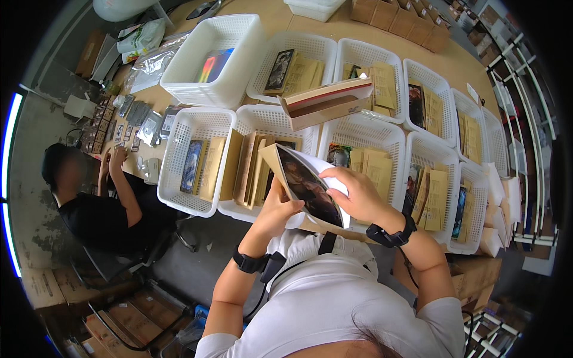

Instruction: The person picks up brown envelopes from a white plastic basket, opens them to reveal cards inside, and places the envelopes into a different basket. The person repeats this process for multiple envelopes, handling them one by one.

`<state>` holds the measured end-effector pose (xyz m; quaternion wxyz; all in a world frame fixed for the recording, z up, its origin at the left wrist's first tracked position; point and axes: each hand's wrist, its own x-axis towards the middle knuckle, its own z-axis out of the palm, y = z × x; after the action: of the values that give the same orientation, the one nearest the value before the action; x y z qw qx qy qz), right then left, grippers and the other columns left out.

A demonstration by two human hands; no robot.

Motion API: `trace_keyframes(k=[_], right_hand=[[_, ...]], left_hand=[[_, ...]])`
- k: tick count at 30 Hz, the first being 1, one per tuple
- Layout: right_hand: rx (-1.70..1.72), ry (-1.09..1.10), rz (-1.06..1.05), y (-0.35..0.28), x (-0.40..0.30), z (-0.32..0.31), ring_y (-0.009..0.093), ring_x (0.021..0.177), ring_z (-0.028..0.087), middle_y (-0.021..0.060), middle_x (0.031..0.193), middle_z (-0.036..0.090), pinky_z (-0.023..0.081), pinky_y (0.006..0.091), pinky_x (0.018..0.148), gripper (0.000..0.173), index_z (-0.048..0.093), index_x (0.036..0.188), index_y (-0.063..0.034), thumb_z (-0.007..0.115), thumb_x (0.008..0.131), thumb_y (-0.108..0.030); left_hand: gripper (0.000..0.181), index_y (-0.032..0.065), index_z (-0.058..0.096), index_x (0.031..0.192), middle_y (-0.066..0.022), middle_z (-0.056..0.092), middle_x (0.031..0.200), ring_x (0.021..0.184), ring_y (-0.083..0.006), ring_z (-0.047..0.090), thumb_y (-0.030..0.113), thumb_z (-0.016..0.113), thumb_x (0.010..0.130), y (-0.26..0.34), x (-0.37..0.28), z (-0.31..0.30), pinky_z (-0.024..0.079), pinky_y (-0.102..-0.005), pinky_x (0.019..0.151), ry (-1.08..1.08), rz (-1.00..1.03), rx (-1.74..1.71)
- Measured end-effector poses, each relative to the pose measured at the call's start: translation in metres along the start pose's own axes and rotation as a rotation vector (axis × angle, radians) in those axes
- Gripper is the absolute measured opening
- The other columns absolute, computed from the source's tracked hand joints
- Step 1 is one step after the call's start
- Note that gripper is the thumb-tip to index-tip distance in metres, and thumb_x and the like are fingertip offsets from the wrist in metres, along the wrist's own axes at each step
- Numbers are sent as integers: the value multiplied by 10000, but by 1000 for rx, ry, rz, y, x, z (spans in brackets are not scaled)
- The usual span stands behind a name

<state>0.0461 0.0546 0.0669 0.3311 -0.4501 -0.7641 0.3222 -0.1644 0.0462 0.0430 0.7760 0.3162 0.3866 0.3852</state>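
Note:
My left hand (278, 206) grips the lower left side of a tan kraft envelope (270, 160). Against the envelope lies a dark printed picture card (304, 181), slightly bowed, with a white sheet (313, 162) behind its right edge. The fingers of my right hand (358, 190) are on the white sheet and the card's right edge. These items are held above a white perforated basket (255, 117) of upright kraft envelopes (250, 172). An open, shallow cardboard box (320, 117) rests tilted across the basket rims beyond my hands.
More white baskets (331, 129) with envelopes and picture cards stand in two rows on the table (280, 20). Nested empty baskets (201, 96) are at the back left. A seated person (98, 210) handles small items at left. Cartons (398, 22) line the back; a white-tubed rack (528, 134) stands right.

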Motion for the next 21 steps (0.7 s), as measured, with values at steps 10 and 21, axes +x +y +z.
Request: trace_keyframes(k=[10,21], right_hand=[[89,-240,125,12,-39,12,356,743,613,168,931,626,470,425,604,374,416,1151,-128,571,816,-69],[120,-156,116,40,-62,4,352,656,592,164,784,604,428,429,562,368,432,1160,-155,559,826,-65]], left_hand=[[688,98,283,1334,-90,481,1211,1107,-205,523,71,607,728,-38,-19,-3,492,-329,878,-13,-113,-77],[718,71,250,1356,-93,483,1195,1067,-183,517,77,584,721,-57,-11,14,479,-293,841,-44,-104,-75]])
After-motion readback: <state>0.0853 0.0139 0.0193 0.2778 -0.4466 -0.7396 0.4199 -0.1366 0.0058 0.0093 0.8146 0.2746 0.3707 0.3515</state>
